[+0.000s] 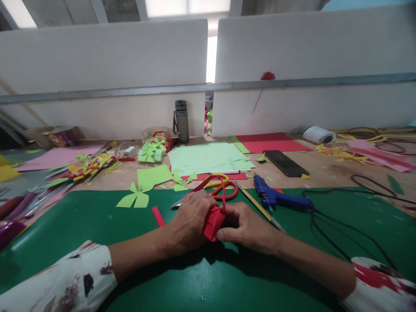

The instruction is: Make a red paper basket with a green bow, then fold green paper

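Over the middle of the green mat, my left hand (pixel 191 221) and my right hand (pixel 248 227) hold a small folded red paper piece (pixel 214 222) between them. The left fingers wrap over its far side and are partly hidden. My right thumb and fingers pinch its right edge, where a thin red strip rises. Just beyond the hands lie scissors (pixel 229 190) with orange handles and another pair with yellow handles (pixel 221 177). A short red paper strip (pixel 158 216) rests left of my left hand. A pencil-like yellow stick (pixel 253 199) lies beyond my right hand.
A blue glue gun (pixel 279 198) with a dark cord lies at right, near a black phone (pixel 286 163). Light green sheets (pixel 204 157), a cut green leaf shape (pixel 134 197) and a grey bottle (pixel 181 122) stand or lie farther back. Colourful paper flowers (pixel 94 162) are heaped at left.
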Available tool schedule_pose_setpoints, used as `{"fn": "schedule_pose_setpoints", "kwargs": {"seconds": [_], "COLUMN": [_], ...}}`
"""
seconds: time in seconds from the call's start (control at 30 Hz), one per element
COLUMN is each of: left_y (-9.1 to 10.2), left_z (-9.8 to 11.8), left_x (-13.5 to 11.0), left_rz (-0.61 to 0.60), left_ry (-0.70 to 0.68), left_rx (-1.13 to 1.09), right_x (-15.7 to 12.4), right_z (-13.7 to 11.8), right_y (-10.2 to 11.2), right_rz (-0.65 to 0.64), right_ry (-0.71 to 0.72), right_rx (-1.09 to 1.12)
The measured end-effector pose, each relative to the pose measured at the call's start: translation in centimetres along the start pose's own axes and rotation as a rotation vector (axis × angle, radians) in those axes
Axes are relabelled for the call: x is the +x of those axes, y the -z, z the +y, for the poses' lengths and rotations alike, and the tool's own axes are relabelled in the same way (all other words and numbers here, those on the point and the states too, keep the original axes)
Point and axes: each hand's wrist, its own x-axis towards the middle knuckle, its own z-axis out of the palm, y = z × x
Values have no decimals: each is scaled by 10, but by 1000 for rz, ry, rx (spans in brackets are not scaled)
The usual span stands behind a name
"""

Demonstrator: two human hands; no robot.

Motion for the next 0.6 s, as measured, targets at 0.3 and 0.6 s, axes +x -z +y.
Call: {"fn": "schedule_pose_setpoints", "kwargs": {"seconds": [0.3,0.6], "left_y": [0,0], "left_z": [2,3], "left_x": [1,2], "left_rz": [16,32], "left_ry": [-15,5], "left_rx": [5,32], "right_x": [0,-4], "right_z": [-1,2], "right_y": [-6,-2], "right_rz": [55,87], "right_ry": [-17,127], "right_rx": [-90,-256]}}
